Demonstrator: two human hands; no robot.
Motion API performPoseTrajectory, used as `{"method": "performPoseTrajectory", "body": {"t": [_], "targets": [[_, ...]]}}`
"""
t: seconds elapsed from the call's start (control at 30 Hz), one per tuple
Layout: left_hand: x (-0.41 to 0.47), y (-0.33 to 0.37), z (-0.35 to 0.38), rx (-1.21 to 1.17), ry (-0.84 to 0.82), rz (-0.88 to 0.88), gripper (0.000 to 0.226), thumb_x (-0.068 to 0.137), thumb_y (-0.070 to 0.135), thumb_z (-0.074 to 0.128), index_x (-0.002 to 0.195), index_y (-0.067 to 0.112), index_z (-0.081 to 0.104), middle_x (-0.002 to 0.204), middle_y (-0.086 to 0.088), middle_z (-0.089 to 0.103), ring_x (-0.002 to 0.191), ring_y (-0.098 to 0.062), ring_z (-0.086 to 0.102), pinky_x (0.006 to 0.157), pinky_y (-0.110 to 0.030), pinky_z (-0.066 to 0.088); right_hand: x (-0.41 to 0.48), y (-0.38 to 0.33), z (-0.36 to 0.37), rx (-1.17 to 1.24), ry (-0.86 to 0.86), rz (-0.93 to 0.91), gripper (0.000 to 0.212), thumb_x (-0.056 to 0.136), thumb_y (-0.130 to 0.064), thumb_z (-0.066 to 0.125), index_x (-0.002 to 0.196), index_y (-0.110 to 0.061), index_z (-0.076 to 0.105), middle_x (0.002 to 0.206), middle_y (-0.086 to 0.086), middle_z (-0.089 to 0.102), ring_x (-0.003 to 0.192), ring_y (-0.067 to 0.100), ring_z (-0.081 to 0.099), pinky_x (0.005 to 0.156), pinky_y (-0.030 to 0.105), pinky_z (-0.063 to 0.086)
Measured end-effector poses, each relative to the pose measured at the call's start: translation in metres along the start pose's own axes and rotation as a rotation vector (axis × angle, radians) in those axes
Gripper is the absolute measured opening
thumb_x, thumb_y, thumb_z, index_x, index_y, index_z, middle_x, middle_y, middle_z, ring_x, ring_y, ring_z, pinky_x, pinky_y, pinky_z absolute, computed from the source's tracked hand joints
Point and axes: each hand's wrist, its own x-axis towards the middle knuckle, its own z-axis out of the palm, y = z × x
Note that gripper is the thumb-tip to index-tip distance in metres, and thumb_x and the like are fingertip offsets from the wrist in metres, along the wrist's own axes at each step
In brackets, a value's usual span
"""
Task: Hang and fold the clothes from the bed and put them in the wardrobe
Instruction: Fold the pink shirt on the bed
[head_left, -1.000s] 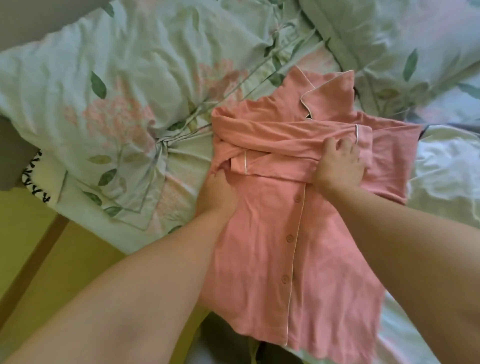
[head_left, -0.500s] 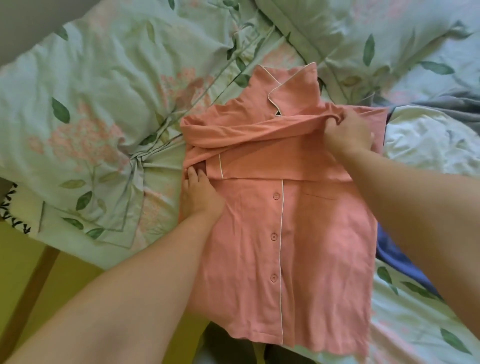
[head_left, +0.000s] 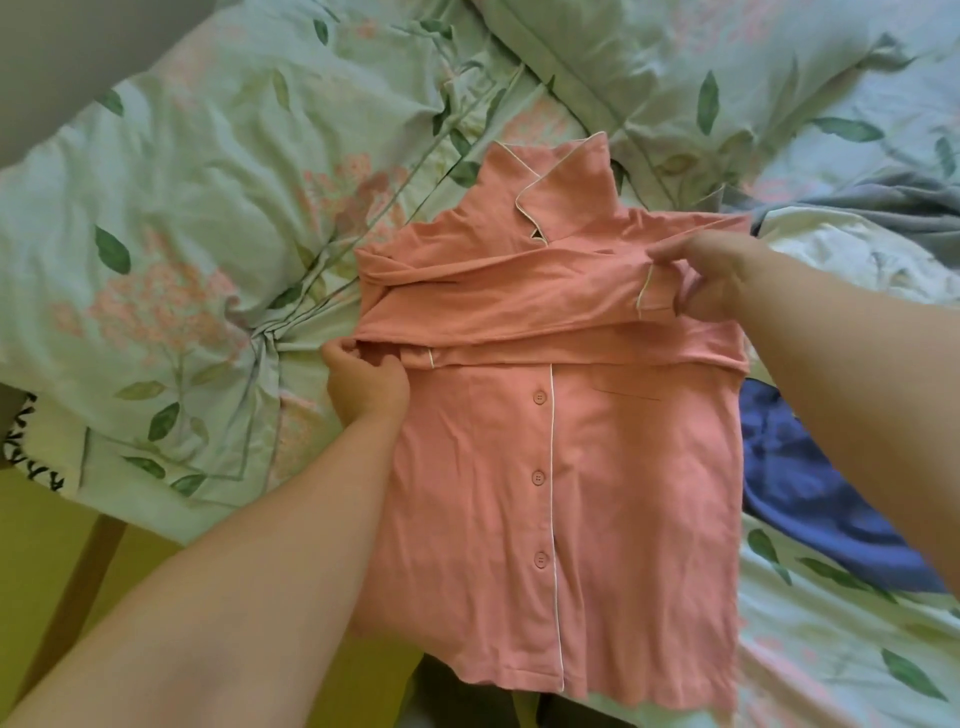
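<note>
A salmon-pink pyjama shirt (head_left: 561, 493) with white piping and a row of buttons lies front up on the bed, collar pointing away from me. Both sleeves are folded across its chest. My left hand (head_left: 363, 384) grips the shirt's left edge where one sleeve cuff ends. My right hand (head_left: 722, 280) pinches the other sleeve's cuff at the shirt's right shoulder, lifting the fabric a little.
Floral green bedding (head_left: 218, 218) covers the bed, with pillows (head_left: 675, 62) behind the shirt. A blue garment (head_left: 810, 488) lies right of the shirt, and a grey one (head_left: 883, 208) farther back. The bed's edge and a yellow floor (head_left: 47, 561) show at the lower left.
My right hand has carried the sleeve cuff outward to the shirt's right edge. My left hand slid to the left edge and closed on it. The view has shifted left, so the shirt sits further right in frame.
</note>
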Motion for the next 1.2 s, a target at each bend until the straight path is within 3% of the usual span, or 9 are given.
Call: {"method": "performPoseTrajectory", "body": {"t": [0.07,0.2,0.3,0.4,0.57,0.7,0.8,0.97,1.2], "targets": [[0.005,0.005,0.001,0.089,0.010,0.038,0.046,0.085,0.012,0.064,0.126,0.020,0.045,0.116,-0.008,0.067,0.108,-0.033,0.064,0.083,-0.030,0.042,0.005,0.016,-0.002,-0.051,-0.005,0.038,0.006,0.099,-0.001,0.055,0.101,-0.006,0.057,0.096,0.011,0.063,0.085,0.025,0.070,0.089,0.050,0.058],[0.016,0.010,-0.005,0.515,-0.125,0.228,0.044,0.090,0.020,0.065,0.132,0.021,0.051,0.128,-0.013,0.059,0.111,-0.038,0.060,0.084,-0.040,0.046,0.011,0.035,-0.003,0.023,0.174,-0.053,0.020,0.103,-0.001,0.046,0.092,-0.017,0.052,0.075,0.002,0.052,0.050,0.011,0.055,0.043,0.030,0.054],[0.027,0.017,-0.012,0.803,-0.110,0.364,0.029,0.095,0.015,0.055,0.124,0.016,0.058,0.128,-0.016,0.052,0.108,-0.040,0.059,0.077,-0.043,0.043,0.010,0.039,-0.004,-0.088,0.305,-0.213,0.004,0.105,-0.018,0.049,0.105,-0.020,0.054,0.072,0.003,0.058,0.053,0.014,0.053,0.049,0.028,0.052],[0.034,0.020,-0.022,0.848,-0.040,0.606,0.023,0.088,0.003,0.054,0.109,0.005,0.062,0.118,-0.021,0.052,0.102,-0.041,0.054,0.072,-0.045,0.040,0.013,0.035,-0.010,-0.213,0.353,-0.377,0.024,0.107,-0.026,0.044,0.086,-0.015,0.050,0.044,0.004,0.054,0.038,0.021,0.045,0.035,0.018,0.035],[0.037,0.012,-0.042,0.943,-0.281,0.885,0.016,0.074,0.002,0.062,0.089,0.005,0.057,0.096,-0.021,0.059,0.087,-0.042,0.058,0.069,-0.048,0.044,0.021,0.033,-0.026,-0.659,0.557,-0.455,0.037,0.103,-0.045,0.044,0.115,-0.016,0.064,0.117,0.021,0.065,0.104,0.040,0.063,0.091,0.043,0.053],[0.045,0.023,-0.035,0.822,-0.320,0.754,0.012,0.077,0.009,0.058,0.087,0.014,0.055,0.104,-0.015,0.062,0.093,-0.041,0.060,0.077,-0.044,0.049,0.029,0.046,-0.029,-0.805,0.534,-0.457,0.044,0.104,-0.047,0.039,0.118,-0.013,0.063,0.117,0.024,0.065,0.109,0.043,0.060,0.092,0.040,0.047],[0.063,0.043,-0.019,0.683,-0.166,0.708,0.032,0.086,0.009,0.056,0.118,0.009,0.055,0.126,-0.021,0.051,0.104,-0.045,0.056,0.085,-0.050,0.046,0.031,0.046,-0.027,-0.831,0.565,-0.462,0.044,0.104,-0.046,0.039,0.120,-0.011,0.061,0.121,0.026,0.063,0.112,0.044,0.059,0.093,0.041,0.045],[0.088,0.076,0.003,0.607,-0.347,0.655,0.064,0.085,0.003,0.054,0.146,0.018,0.044,0.143,-0.018,0.050,0.127,-0.038,0.051,0.105,-0.042,0.043,0.035,0.048,-0.032,-0.800,0.569,-0.465,0.037,0.104,-0.040,0.043,0.127,-0.014,0.056,0.126,0.023,0.061,0.117,0.043,0.056,0.094,0.040,0.043],[0.097,0.097,0.012,0.410,-0.558,0.311,0.036,0.083,-0.008,0.056,0.104,0.017,0.073,0.106,-0.005,0.067,0.098,-0.021,0.060,0.082,-0.027,0.050,0.041,0.054,-0.033,-0.805,0.567,-0.452,0.039,0.105,-0.040,0.043,0.130,-0.011,0.051,0.129,0.024,0.058,0.119,0.044,0.055,0.097,0.043,0.043]]}}
